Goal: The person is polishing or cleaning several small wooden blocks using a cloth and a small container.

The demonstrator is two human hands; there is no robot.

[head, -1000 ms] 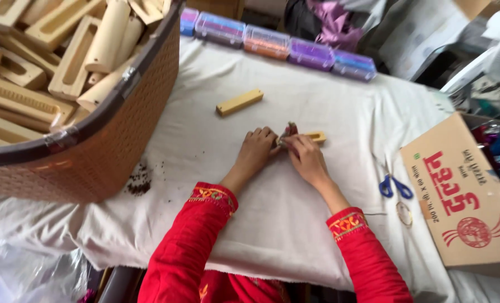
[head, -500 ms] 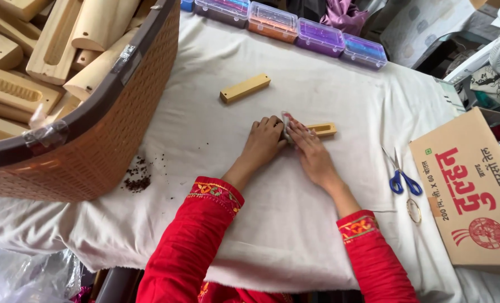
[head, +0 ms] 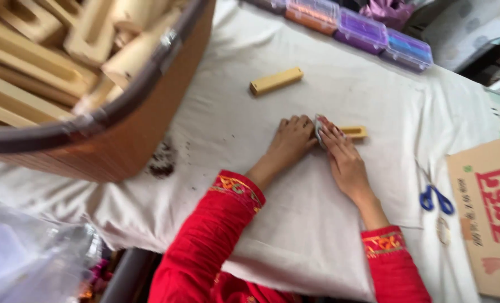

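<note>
On a white cloth, my left hand and my right hand meet at a small pale item pinched between their fingertips. What that item is stays hidden by the fingers. A short yellow wooden block lies under and just past my right fingertips. A longer yellow wooden block lies apart on the cloth, farther from me. Both sleeves are red with embroidered cuffs.
A big brown basket full of several pale wooden moulds stands at the left. Coloured plastic boxes line the far edge. Blue-handled scissors and a cardboard box sit at the right. Dark crumbs lie beside the basket.
My hands stay together at the small block. The camera has shifted, so the basket looms larger and the table slides right and down.
</note>
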